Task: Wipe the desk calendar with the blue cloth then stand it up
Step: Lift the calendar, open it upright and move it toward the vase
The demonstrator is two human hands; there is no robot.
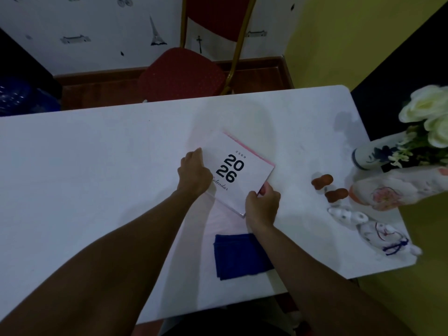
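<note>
Both hands on desk calendar (238, 170), mid-table.
Left hand (194, 174) grips its left edge, right hand (263, 204) pinches the near-right corner; "2026" cover faces up, rotated. Can't tell if it's flat or tilted off the white table (97, 166). Blue cloth (240, 257) lies folded near the front edge, under the right forearm, untouched.
</note>
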